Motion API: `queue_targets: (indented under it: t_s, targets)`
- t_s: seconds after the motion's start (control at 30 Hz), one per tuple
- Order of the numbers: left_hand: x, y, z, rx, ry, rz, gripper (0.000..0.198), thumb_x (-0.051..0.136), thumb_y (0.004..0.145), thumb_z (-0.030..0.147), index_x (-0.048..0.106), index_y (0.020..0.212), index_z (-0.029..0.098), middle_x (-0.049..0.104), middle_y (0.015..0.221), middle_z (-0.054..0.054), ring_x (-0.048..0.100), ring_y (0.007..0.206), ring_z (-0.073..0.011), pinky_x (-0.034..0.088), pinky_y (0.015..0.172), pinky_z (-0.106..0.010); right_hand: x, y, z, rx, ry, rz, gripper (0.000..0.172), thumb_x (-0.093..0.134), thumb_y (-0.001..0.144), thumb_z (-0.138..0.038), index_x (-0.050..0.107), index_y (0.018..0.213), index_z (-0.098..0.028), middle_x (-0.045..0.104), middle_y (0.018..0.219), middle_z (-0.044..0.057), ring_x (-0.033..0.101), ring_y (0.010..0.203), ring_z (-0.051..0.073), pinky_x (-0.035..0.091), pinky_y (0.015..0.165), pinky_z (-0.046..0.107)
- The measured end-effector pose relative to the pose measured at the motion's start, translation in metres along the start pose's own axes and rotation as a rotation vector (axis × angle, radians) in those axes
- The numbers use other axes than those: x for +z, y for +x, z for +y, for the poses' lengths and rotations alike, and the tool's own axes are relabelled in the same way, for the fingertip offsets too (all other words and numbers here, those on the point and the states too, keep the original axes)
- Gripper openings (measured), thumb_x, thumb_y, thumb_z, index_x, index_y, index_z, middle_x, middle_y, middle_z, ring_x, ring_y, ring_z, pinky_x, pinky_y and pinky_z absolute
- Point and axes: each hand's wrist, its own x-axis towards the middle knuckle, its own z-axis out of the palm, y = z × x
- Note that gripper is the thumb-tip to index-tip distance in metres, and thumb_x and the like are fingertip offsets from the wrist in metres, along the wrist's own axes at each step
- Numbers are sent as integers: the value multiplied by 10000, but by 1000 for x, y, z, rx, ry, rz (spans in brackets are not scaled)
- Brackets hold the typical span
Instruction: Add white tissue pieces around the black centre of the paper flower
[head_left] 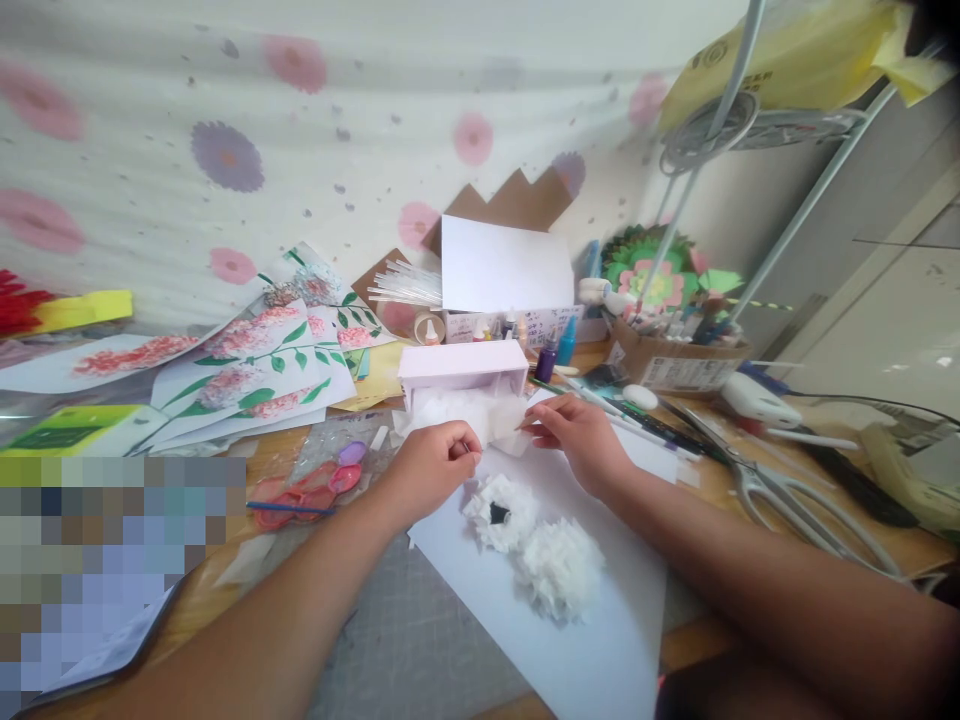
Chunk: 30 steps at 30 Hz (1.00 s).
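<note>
My left hand point(435, 468) is closed, thumb against the curled forefinger, above the top edge of a white paper sheet point(600, 640). Whatever it pinches is too small to make out. The fingertips of my right hand point(574, 435) are pinched together at the edge of thin white tissue paper point(480, 415). This tissue lies in a loose heap at the open front of a pale pink box point(461, 365). On the sheet, below my hands, rest two ruffled white paper balls: one ball point(517, 500) with a dark spot in it, the other ball point(562, 570) plain white.
Large scissors point(780, 490) and several pens lie to the right, before a cardboard box point(667, 360) of tools. Flower paintings point(247, 370) spread at the left. A red plastic piece point(300, 495) with a blue stick lies on the grey mat point(405, 640). Small bottles point(547, 360) stand behind.
</note>
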Motion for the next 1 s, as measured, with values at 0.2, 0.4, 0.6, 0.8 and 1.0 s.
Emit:
queue_targets:
  t_s: [0.2,0.4,0.6,0.8,1.0]
  targets:
    - [5,1,1,-56,-310,41,313,546,751,402,532,969,179,598,903,-31,555,721,-135,428,641,-256,-6,-5,0,-102,110,-119,335,667,720,-437,600,771,-112,630,875,84,629,794,173,516,586,206]
    - [12,3,4,-49,-414,85,228,543,756,386,524,813,165,513,687,30,480,615,-102,366,556,-215,0,-8,0,-195,86,-262,299,659,741,-404,622,757,-107,626,868,76,622,747,141,528,605,219]
    - [10,7,-3,-61,-198,236,177,523,735,348,548,725,173,555,766,9,507,670,-131,387,610,-240,4,0,4,-195,-31,-174,333,643,732,-450,610,736,-119,628,864,70,620,762,152,521,613,230]
    - [2,10,-8,-61,-42,357,219,549,706,362,603,817,181,539,1018,-27,514,712,-133,396,640,-252,-7,6,10,-320,-264,-100,258,627,755,-401,654,709,-149,615,869,54,574,823,161,458,779,298]
    - [-4,1,4,-7,-178,122,184,495,766,351,544,728,178,514,708,31,460,612,-105,346,553,-215,-10,-9,1,-475,-185,-172,171,598,815,-319,681,733,-194,603,861,38,546,851,155,430,790,286]
